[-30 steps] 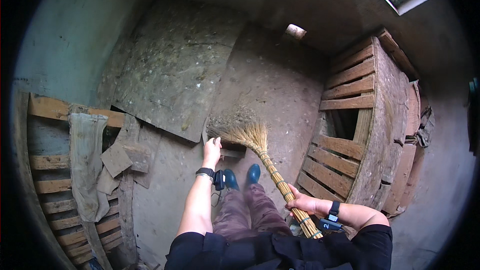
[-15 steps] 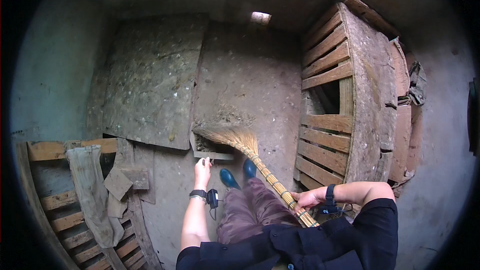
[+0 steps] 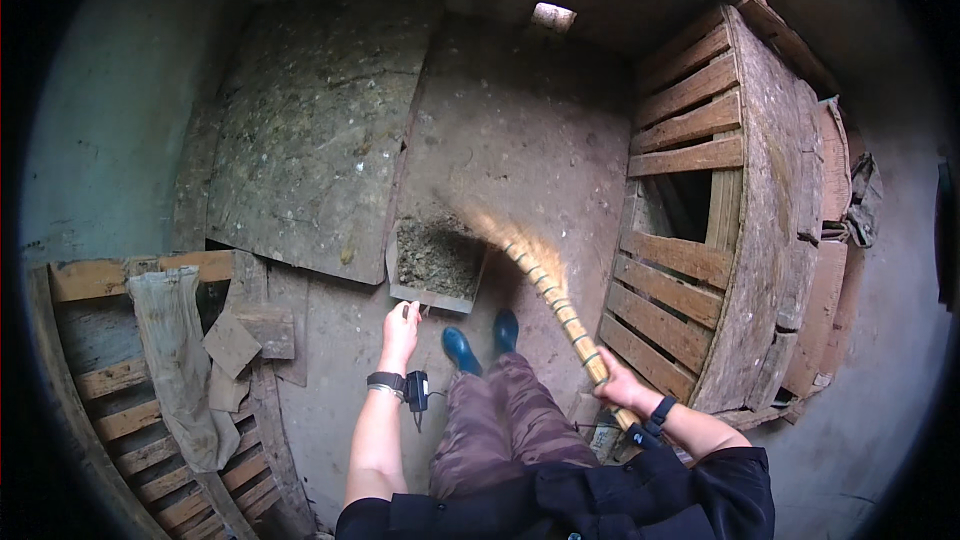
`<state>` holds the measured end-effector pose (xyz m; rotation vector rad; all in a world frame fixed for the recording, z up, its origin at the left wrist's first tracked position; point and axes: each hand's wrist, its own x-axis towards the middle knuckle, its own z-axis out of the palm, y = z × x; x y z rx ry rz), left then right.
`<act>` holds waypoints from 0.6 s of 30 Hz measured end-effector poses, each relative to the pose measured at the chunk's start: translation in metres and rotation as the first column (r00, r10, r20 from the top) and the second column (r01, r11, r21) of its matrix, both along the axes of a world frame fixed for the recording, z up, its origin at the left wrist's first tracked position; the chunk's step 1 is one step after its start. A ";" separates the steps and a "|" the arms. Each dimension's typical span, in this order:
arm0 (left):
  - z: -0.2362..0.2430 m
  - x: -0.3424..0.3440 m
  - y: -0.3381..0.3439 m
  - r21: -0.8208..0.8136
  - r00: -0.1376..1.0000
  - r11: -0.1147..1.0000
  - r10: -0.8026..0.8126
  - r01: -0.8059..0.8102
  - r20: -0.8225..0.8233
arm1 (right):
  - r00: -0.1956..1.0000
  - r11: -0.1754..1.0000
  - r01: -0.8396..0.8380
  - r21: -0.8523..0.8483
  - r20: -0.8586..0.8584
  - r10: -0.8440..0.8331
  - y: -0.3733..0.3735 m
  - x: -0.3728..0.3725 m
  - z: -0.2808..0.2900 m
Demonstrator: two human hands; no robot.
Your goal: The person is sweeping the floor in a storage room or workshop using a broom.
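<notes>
My left hand [image 3: 400,331] is closed at the near edge of a square, shallow dustpan [image 3: 430,299], gripping it there. Grey-brown dirt and loose litter [image 3: 432,260] fill the pan, which rests on the floor in front of my blue boots. My right hand [image 3: 622,386] is wrapped round the bound handle of a long straw broom [image 3: 556,302]. The broom slants up and left from my right side. Its bristles, smeared by motion, hover just right of the pan's far corner.
A slatted wooden crate [image 3: 685,255] stands close on the right, with cardboard behind it. A large dirty board [image 3: 318,135] lies beyond the pan on the left. Nearer left is a slatted frame [image 3: 135,425] with a hanging cloth [image 3: 172,360]. A pale block [image 3: 553,17] lies by the far wall.
The broom has swung off the dustpan to the right, uncovering the dirt inside. My right hand has moved up and forward with it. The left hand stays at the pan's edge.
</notes>
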<state>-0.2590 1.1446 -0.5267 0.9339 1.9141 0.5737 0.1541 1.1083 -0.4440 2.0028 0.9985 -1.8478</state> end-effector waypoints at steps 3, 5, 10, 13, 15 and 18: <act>-0.010 -0.001 -0.001 -0.017 1.000 1.000 -0.005 0.005 -0.020 | 0.997 0.983 0.069 0.168 0.013 -0.072 0.049 0.028 -0.029; -0.017 -0.006 0.000 -0.051 1.000 0.999 0.019 -0.018 0.013 | 0.988 0.975 0.146 0.168 0.030 -0.153 0.109 0.029 -0.054; -0.008 -0.010 0.042 -0.120 0.994 0.986 -0.110 0.113 0.027 | 0.957 0.899 0.277 0.340 -0.017 -0.288 0.217 0.053 -0.196; -0.011 -0.009 0.058 -0.046 0.992 0.991 -0.128 0.127 -0.019 | 0.935 0.887 0.353 0.298 -0.087 -0.343 0.226 0.004 -0.226; -0.009 -0.005 0.073 -0.036 0.992 0.992 -0.119 0.117 -0.051 | 0.983 0.934 0.181 0.309 -0.036 -0.179 0.191 -0.020 -0.238; -0.008 -0.002 0.077 -0.081 0.992 0.993 -0.094 0.087 -0.082 | 0.993 0.987 -0.020 0.160 -0.114 0.039 0.134 -0.040 -0.202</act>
